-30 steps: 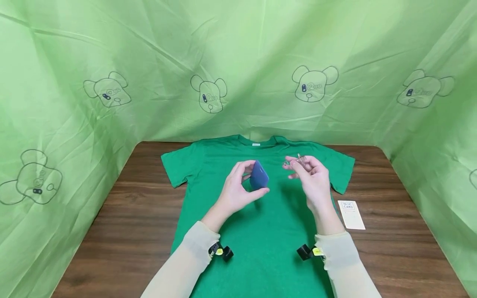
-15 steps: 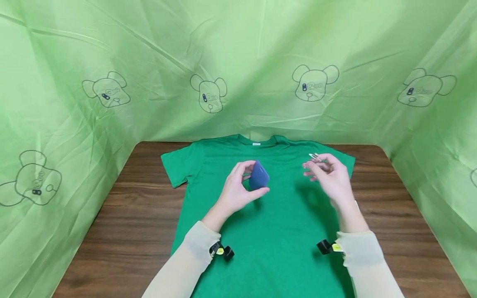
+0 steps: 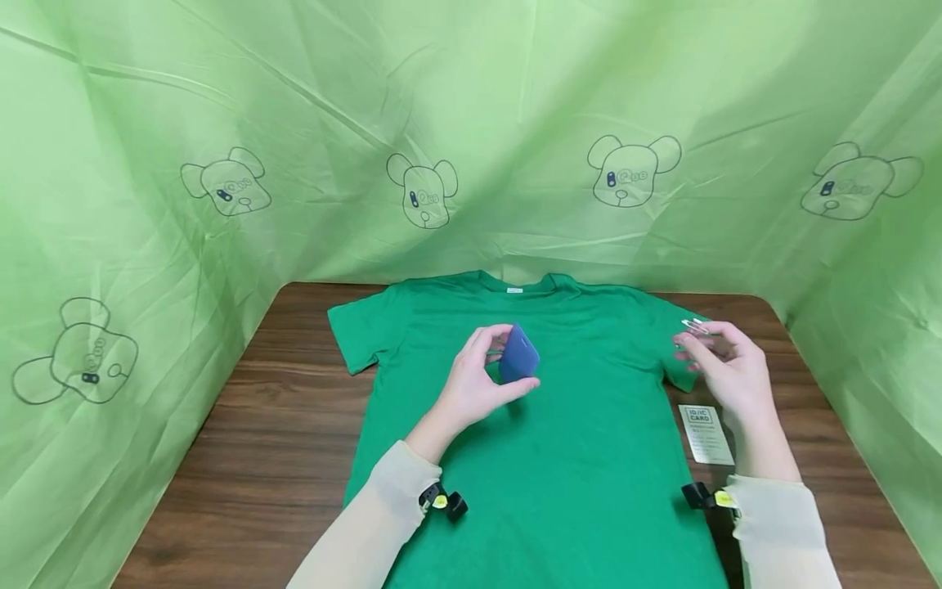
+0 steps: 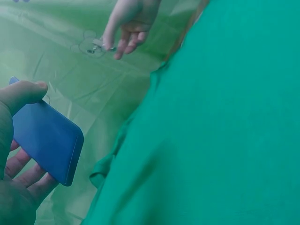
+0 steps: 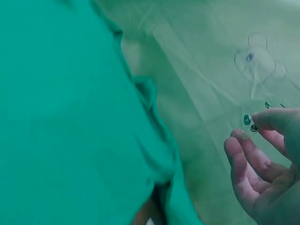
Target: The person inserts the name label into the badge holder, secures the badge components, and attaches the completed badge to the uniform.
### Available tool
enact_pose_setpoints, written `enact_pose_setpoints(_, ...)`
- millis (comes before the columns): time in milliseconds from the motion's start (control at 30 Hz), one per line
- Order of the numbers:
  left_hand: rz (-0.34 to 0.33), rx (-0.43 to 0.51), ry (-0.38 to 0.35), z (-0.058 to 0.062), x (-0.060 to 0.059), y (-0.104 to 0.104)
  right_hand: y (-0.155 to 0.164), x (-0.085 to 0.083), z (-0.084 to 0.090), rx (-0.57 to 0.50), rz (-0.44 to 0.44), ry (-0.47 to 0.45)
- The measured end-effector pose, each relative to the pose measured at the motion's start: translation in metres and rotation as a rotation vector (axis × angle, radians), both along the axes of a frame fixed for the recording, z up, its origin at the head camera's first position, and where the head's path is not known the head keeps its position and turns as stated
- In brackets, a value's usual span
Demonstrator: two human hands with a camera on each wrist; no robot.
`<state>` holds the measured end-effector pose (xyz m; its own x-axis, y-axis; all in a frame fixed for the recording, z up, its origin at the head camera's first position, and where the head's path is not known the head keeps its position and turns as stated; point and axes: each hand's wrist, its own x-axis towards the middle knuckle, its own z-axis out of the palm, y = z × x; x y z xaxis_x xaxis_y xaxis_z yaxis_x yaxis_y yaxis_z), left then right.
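Green sheet (image 3: pixel 471 106) with bear prints walls in wooden desk (image 3: pixel 257 442). Green T-shirt (image 3: pixel 559 458) spread flat on desk. White card (image 3: pixel 706 435) on desk just beside shirt's right edge. Left hand (image 3: pixel 474 384) above shirt chest, fingers (image 4: pixel 28 173) curled round blue case (image 3: pixel 518 356), held tilted. Right hand (image 3: pixel 728 368) above right sleeve, fingers (image 5: pixel 243 159) pinching small metal clip (image 3: pixel 695 326).

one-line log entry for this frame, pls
left hand: holds blue case over green shirt | right hand: pinches small clip over shirt's sleeve edge | card: on table, beside shirt
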<state>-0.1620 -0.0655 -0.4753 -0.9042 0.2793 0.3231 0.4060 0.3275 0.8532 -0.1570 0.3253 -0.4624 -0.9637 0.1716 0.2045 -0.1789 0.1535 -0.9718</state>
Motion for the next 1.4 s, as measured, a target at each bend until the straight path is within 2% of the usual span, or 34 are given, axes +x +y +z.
enact_pose_setpoints(100, -0.002, 0.000, 0.001, 0.000, 0.000, 0.001, 0.012, 0.004, -0.007, 0.031, -0.030, -0.035)
enact_pose_setpoints(333, -0.004, -0.007, -0.009, 0.000, -0.001, 0.000, 0.037, 0.008, -0.018, 0.222, -0.110, -0.106)
enact_pose_setpoints(433, 0.000, -0.004, -0.007, 0.001, -0.001, -0.001, 0.048, 0.005, -0.022, 0.245, -0.151, -0.134)
enact_pose_setpoints(733, 0.025, -0.001, -0.030, 0.001, 0.003, -0.003, 0.074, 0.000, -0.035, 0.380, -0.222, -0.355)
enact_pose_setpoints(867, 0.014, -0.002, -0.038, 0.002, 0.003, -0.002, 0.079, 0.002, -0.037, 0.411, -0.253, -0.389)
enact_pose_setpoints(1067, 0.003, 0.003, -0.042, 0.001, 0.003, 0.000, 0.087, 0.003, -0.039, 0.400, -0.247, -0.428)
enact_pose_setpoints(1400, -0.009, -0.002, -0.041, -0.003, 0.001, 0.003, 0.096, 0.005, -0.046, 0.466, -0.263, -0.507)
